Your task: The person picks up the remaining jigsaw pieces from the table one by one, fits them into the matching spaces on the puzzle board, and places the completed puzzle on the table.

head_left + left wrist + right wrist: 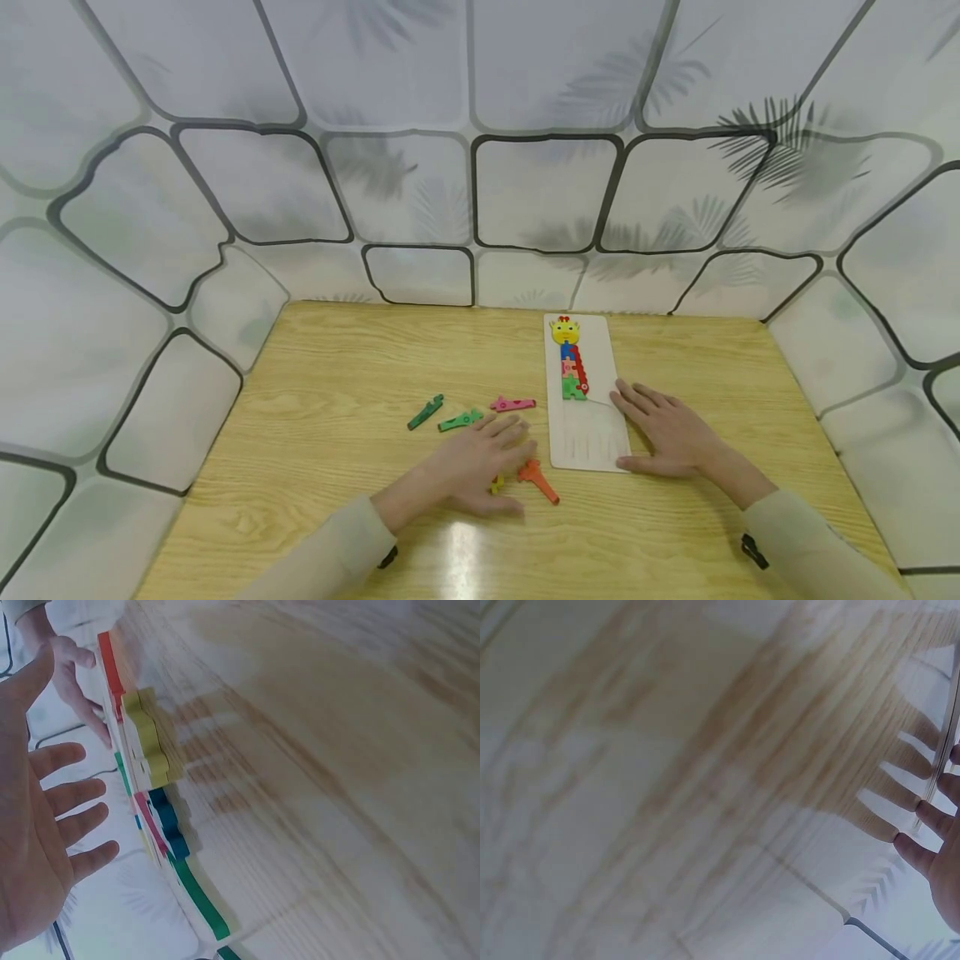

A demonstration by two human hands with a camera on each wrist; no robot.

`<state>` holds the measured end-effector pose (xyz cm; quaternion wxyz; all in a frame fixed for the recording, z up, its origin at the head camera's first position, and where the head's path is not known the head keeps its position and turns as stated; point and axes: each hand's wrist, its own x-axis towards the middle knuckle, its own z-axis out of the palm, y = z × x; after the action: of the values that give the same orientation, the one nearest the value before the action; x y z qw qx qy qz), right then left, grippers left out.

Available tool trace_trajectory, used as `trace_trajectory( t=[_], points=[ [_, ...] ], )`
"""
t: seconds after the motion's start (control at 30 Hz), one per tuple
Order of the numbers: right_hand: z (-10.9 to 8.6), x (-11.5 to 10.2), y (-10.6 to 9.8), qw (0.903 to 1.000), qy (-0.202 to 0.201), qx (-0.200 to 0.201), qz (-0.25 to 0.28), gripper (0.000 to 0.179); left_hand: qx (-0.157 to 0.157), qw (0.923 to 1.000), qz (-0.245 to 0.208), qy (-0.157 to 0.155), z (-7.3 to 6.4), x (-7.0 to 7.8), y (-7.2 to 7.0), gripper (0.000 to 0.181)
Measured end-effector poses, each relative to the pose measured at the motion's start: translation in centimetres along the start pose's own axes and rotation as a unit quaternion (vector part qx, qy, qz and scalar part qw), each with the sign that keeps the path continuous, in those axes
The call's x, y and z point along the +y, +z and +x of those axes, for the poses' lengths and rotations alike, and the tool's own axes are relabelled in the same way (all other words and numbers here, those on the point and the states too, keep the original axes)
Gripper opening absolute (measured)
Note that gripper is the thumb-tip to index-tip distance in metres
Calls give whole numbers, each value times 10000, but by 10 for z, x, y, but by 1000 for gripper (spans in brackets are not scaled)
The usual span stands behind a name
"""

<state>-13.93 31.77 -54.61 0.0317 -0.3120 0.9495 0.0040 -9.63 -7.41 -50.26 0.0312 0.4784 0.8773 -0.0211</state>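
In the head view my left hand (pixel 483 467) is held with fingers spread over loose puzzle pieces, gripping nothing. Partly hidden beneath it is a yellow piece (pixel 497 483); the left wrist view also shows a blue piece (pixel 168 825) there. An orange piece (pixel 538 481) lies by the thumb side, while a pink piece (pixel 513 404), a green piece (pixel 459 420) and a dark green piece (pixel 426 412) lie beyond the fingers. My right hand (pixel 675 433) rests, fingers extended, against the right edge of a white puzzle board (pixel 602 367). A giraffe head (pixel 565 331) and several joined neck and body pieces (pixel 573 388) sit on that board.
The wooden table (pixel 360 358) carries everything. A pale wall covering (pixel 420 192) with dark stone-like outlines and leaf prints surrounds its back and sides. The board stands right of centre, its far end close to the table's back edge.
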Motion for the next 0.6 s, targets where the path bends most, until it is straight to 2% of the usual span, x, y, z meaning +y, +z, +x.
trace_trajectory(
  t=[0.33, 0.6],
  points=[
    [0, -1, -2, 10000, -4, -37, 16, 108, -201, 9991, -110, -347, -8, -15, -6, 92],
    [0, -3, -6, 9999, 16, -96, 56, 108, -65, 9990, -164, -401, -18, -21, -9, 94]
  ],
)
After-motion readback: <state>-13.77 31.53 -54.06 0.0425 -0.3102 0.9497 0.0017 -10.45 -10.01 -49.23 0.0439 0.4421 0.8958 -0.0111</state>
